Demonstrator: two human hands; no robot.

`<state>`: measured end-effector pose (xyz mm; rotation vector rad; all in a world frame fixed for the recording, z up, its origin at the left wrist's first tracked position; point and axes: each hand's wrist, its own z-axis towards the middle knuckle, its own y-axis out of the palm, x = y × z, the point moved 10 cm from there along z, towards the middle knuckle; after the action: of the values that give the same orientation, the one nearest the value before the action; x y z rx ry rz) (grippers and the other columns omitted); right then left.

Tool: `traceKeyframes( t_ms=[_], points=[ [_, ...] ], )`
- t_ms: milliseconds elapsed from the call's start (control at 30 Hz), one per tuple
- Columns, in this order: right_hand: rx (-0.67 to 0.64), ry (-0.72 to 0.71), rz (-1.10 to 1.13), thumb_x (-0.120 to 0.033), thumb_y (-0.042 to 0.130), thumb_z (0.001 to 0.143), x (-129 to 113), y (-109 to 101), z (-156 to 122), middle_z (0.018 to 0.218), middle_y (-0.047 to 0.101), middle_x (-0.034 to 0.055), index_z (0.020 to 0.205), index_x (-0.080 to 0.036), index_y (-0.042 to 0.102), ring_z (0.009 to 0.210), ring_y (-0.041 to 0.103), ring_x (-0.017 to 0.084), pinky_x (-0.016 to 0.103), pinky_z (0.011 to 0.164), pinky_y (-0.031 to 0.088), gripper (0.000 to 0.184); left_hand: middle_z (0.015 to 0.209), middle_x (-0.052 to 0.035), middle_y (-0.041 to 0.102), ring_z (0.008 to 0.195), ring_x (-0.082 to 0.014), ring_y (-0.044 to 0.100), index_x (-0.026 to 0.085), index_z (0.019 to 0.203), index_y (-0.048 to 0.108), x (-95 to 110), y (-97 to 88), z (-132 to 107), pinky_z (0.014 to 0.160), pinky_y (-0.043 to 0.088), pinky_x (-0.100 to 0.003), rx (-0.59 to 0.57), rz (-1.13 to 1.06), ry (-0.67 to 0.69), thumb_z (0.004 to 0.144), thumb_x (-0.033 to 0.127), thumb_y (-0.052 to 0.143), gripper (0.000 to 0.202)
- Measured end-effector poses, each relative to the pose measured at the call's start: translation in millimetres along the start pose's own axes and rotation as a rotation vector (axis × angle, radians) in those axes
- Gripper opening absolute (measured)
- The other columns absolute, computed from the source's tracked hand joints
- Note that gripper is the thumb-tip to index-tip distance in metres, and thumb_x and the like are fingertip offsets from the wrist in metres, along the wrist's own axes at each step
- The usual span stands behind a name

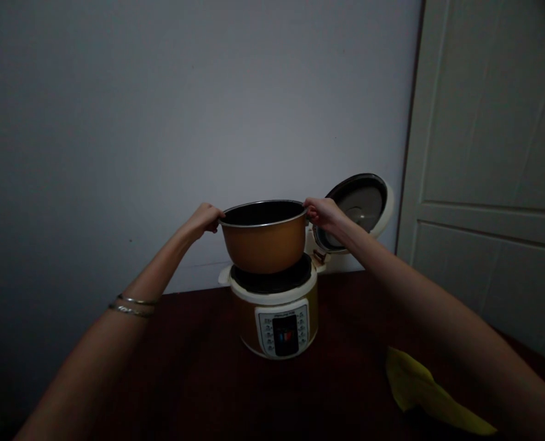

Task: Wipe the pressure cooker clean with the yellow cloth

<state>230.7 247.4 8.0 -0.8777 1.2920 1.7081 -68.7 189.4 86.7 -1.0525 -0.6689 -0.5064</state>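
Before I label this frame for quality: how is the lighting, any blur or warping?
Head view: dim, underexposed, corners darkest; inner pot, gripped by left hand and right hand, looks fairly sharp; forearms stretch toward the lower edges.

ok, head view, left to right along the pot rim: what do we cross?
bangles → left hand → inner pot → right hand → open lid → door. Cooker base and yellow cloth left out: they overlap others.
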Motion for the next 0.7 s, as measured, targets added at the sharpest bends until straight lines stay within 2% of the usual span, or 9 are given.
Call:
traceKeyframes(
  t_ms=[300, 533, 700],
  points=[
    [-0.017, 0.025, -0.185, -0.006, 0.052, 0.073, 29, -13, 11, 0.036, 0.036, -0.0067, 0.050, -0.017, 0.039, 0.033, 0.029, 0.001, 0.013, 0.033, 0.020, 0.029, 0.036, 0.0040, 0.036, 0.035, -0.0094, 0.036, 0.016, 0.056, 0.050, -30, 34.6, 9, 0.044, 0.034, -0.026, -0.077, 0.042, -0.028, 0.072, 0.014, 0.052, 0.016],
    [-0.012, 0.021, -0.419, -0.009, 0.062, 0.069, 45, -19, 17, 0.034, 0.038, -0.0067, 0.050, -0.015, 0.048, 0.031, 0.028, 0.002, 0.015, 0.032, 0.020, 0.024, 0.036, 0.0046, 0.035, 0.035, -0.0089, 0.035, 0.018, 0.054, 0.047, -47, 47.8, 9, 0.046, 0.036, -0.026, -0.110, 0.090, -0.053, 0.073, 0.014, 0.050, 0.019],
    [-0.052, 0.018, -0.592, -0.009, 0.061, 0.069, 48, -17, 14, 0.035, 0.042, -0.0058, 0.052, -0.013, 0.053, 0.031, 0.032, 0.002, 0.014, 0.032, 0.021, 0.020, 0.038, 0.0046, 0.035, 0.036, -0.0086, 0.035, 0.018, 0.055, 0.046, -58, 53.7, 4, 0.046, 0.037, -0.025, -0.150, 0.120, -0.062, 0.073, 0.015, 0.050, 0.019]
  ],
)
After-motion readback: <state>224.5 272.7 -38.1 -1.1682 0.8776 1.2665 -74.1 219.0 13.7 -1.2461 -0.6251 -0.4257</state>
